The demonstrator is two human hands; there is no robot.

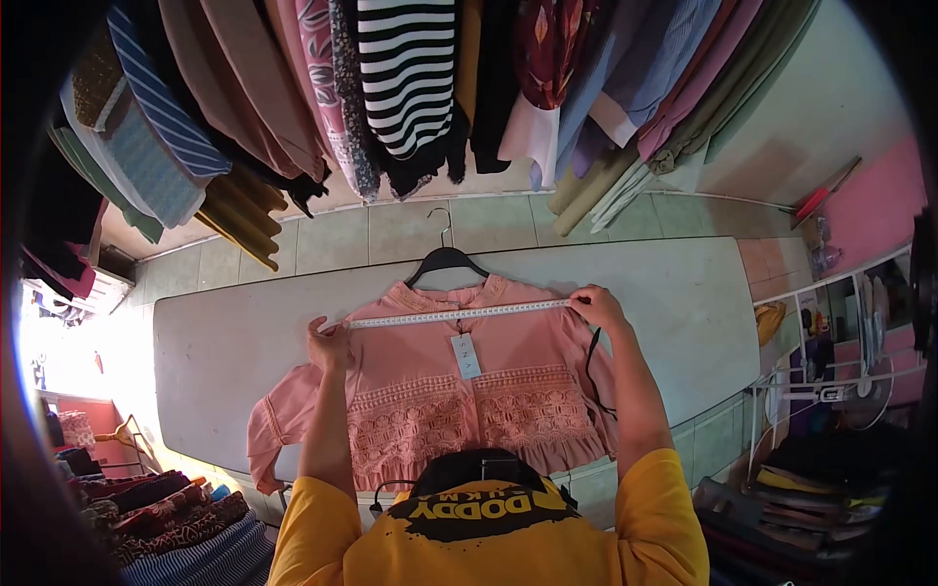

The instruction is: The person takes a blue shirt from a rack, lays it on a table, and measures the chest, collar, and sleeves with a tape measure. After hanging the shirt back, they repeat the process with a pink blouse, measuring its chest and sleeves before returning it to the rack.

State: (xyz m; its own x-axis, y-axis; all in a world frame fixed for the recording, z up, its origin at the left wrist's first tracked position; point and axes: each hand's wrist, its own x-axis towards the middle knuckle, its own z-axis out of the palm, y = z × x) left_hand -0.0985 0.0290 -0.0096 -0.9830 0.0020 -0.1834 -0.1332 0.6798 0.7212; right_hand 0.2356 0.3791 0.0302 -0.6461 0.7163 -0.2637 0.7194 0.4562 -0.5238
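Note:
A pink blouse [401,356] with lace bands lies spread on a long pale table [225,342]. The black hanger [447,259] is inside its collar, hook pointing away from me. A white measuring tape [454,314] runs nearly straight across the upper chest, from shoulder to shoulder. At its left end, my left hand [328,344] pinches the tape. My right hand [598,307] is closed on the other end, beside the right shoulder. Below that hand a thin dark strip [592,366] curls down over the sleeve. A light tag [466,356] hangs at the blouse's front.
Many garments hang along the far side, among them a black-and-white striped one [405,78]. Folded fabrics [176,523] are piled at lower left, more dark clothes [811,488] at lower right. A white metal rack [801,332] and a fan [867,391] stand on the right.

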